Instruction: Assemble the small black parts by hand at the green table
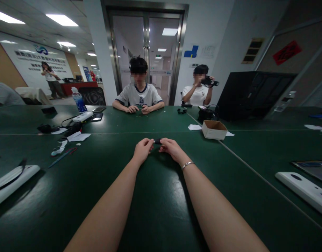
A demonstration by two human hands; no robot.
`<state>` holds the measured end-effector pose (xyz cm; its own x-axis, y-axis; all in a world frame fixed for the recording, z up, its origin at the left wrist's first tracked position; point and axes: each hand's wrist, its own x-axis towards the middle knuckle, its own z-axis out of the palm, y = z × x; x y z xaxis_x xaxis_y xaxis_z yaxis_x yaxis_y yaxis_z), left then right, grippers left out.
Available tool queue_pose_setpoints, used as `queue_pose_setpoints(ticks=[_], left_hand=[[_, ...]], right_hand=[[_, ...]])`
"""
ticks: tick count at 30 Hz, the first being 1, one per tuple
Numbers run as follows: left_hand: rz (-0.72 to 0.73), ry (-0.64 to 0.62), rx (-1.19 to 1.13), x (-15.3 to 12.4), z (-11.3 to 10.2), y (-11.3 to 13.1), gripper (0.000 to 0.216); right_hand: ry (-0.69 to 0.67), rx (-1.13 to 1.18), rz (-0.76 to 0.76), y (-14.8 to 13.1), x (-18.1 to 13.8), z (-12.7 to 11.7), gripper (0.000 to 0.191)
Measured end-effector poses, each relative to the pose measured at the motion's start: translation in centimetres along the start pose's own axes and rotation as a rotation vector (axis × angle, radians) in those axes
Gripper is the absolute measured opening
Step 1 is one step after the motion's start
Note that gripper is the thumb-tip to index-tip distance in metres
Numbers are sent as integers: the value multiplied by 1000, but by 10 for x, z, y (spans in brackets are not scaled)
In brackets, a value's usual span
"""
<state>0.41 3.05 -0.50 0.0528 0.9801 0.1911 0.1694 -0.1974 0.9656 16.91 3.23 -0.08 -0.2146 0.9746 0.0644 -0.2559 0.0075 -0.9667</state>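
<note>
Out in front of me, just above the green table [155, 210], both hands meet at a small black object [157, 141] with a pale, shiny end. It is too small to tell its kind. My left hand [143, 149] pinches the pale left end between thumb and fingers. On the other side, my right hand [172, 147] has its fingertips closed on the black right end. A silver bracelet [187, 165] circles my right wrist. My fingers partly hide both ends of the object.
An open cardboard box [214, 134] stands right of my hands, with paper [194, 127] beside it. Leftward lie a blue pen-like stick [62, 157], cables and a white power strip [16, 182]. Another strip [302, 190] lies far right. Two people sit opposite; a bottle [79, 99] stands near one.
</note>
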Motion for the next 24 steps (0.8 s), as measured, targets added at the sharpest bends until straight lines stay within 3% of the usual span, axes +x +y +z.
queue_pose_setpoints(ticks=[4, 13, 19, 24], left_hand=[[1, 35, 38, -2, 2, 0, 46], [119, 25, 18, -1, 2, -4, 31], [75, 24, -9, -2, 2, -1, 30], [121, 19, 6, -2, 2, -1, 29]], right_hand=[[4, -2, -7, 1, 1, 0, 26], [30, -7, 5, 0, 1, 0, 22], [16, 1, 2, 1, 0, -1, 20], [-9, 8, -5, 1, 1, -2, 20]])
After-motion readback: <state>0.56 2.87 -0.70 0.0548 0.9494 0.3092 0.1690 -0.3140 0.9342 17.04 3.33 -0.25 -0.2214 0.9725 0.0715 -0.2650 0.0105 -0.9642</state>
